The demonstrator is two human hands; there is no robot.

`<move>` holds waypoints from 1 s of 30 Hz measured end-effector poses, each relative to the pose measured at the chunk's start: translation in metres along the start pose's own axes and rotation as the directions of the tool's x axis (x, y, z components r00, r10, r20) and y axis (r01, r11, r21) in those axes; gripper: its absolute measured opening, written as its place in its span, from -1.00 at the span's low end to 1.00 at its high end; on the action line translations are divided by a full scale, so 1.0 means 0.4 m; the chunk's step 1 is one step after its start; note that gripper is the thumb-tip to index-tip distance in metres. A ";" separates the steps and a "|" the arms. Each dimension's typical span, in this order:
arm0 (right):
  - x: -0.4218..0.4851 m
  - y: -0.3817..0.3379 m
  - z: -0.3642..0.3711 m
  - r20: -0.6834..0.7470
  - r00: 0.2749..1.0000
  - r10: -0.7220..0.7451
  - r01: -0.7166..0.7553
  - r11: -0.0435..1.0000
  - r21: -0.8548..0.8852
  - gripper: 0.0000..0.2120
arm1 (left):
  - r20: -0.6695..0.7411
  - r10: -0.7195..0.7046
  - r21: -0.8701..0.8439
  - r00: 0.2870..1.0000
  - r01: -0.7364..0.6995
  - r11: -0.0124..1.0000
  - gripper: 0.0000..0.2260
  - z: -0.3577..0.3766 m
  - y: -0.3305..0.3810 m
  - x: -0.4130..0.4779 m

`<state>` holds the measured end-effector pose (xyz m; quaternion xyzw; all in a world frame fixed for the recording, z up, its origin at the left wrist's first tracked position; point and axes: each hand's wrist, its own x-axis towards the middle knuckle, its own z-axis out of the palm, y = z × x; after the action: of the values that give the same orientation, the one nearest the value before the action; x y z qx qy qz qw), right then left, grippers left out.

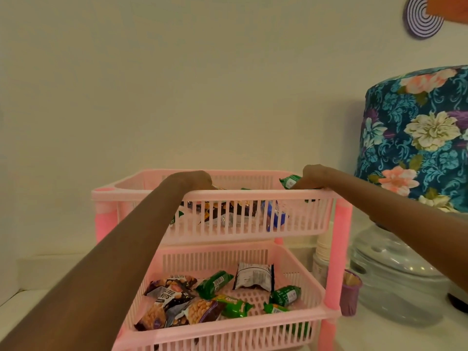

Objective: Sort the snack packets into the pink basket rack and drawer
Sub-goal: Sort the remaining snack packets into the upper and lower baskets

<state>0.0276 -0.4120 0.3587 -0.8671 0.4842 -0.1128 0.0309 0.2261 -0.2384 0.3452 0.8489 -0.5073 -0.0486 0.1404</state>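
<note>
The pink basket rack (253, 193) stands in front of me with two tiers in view. My left hand (195, 179) reaches over the top basket's front rim, fingers dipping inside among dark and orange packets (222, 209); what it grips is hidden. My right hand (312, 177) pinches a green snack packet (291, 181) at the top basket's right rim. A blue packet (274, 216) shows through the slats. The lower basket (228, 330) holds nut packets (172, 300), several green packets (215, 283) and a silver packet (253, 276).
A water dispenser bottle under a floral cover (417, 138) stands to the right, over a clear bottle (395, 274). A stack of paper cups (323, 252) and a small purple cup (350, 295) sit beside the rack's right leg. A plain wall lies behind.
</note>
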 end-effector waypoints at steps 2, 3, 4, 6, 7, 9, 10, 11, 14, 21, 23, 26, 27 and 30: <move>-0.018 0.016 0.001 -0.029 0.999 -0.035 0.036 0.999 0.012 -0.54 | -0.129 0.033 -0.024 0.991 -0.036 0.999 -0.65 0.001 0.004 0.000; -0.026 0.019 -0.001 -0.052 0.997 -0.052 0.054 0.998 0.027 -0.51 | -0.205 0.046 -0.007 0.978 -0.049 0.999 -0.66 0.001 0.005 -0.007; -0.035 0.018 -0.003 -0.076 0.995 -0.062 0.066 0.997 0.044 -0.48 | -0.310 0.073 0.030 0.948 -0.067 0.997 -0.69 0.004 0.008 -0.017; -0.058 0.016 -0.006 -0.134 0.988 -0.073 0.085 0.993 0.086 -0.44 | -0.538 0.135 0.085 0.832 -0.105 0.991 -0.75 0.002 0.017 -0.035; -0.073 0.015 -0.005 -0.171 0.982 -0.080 0.101 0.988 0.116 -0.46 | -0.646 0.162 0.101 0.746 -0.126 0.987 -0.76 0.002 0.020 -0.048; -0.112 0.018 0.001 -0.291 0.951 -0.103 0.166 0.965 0.202 -0.54 | -0.804 0.237 0.174 0.545 -0.165 0.971 -0.74 0.005 0.031 -0.078; -0.136 0.021 0.007 -0.377 0.919 -0.113 0.216 0.946 0.241 -0.60 | -0.838 0.298 0.234 0.456 -0.193 0.953 -0.74 0.012 0.035 -0.095; -0.161 0.026 0.013 -0.469 0.876 -0.115 0.265 0.926 0.268 -0.65 | -0.842 0.369 0.300 0.394 -0.227 0.927 -0.74 0.024 0.037 -0.112; -0.241 0.046 0.042 -0.657 0.749 -0.084 0.348 0.893 0.283 -0.77 | -0.802 0.475 0.388 0.363 -0.288 0.876 -0.67 0.109 0.032 -0.168; -0.422 0.087 0.197 -0.683 0.722 -0.111 0.380 0.888 0.257 -0.80 | -0.853 0.291 0.241 0.433 -0.167 0.956 -0.55 0.302 0.046 -0.236; -0.457 0.094 0.257 -0.628 0.771 -0.103 0.355 0.889 0.290 -0.80 | -0.846 0.299 0.231 0.442 -0.203 0.952 -0.52 0.353 0.065 -0.258; -0.509 0.105 0.348 -0.543 0.837 -0.062 0.278 0.904 0.325 -0.81 | -0.801 0.346 0.243 0.489 -0.262 0.934 -0.52 0.452 0.083 -0.296; -0.527 0.109 0.377 -0.517 0.855 -0.052 0.256 0.907 0.333 -0.80 | -0.778 0.366 0.246 0.510 -0.289 0.925 -0.53 0.489 0.087 -0.308; -0.583 0.123 0.461 -0.425 0.905 -0.002 0.172 0.916 0.363 -0.77 | -0.694 0.415 0.204 0.589 -0.392 0.897 -0.65 0.604 0.081 -0.342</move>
<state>-0.0898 -0.2509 0.1328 -0.8202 0.4071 -0.3905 0.0948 0.0786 -0.1787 0.1154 0.6628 -0.5897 0.3293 0.3232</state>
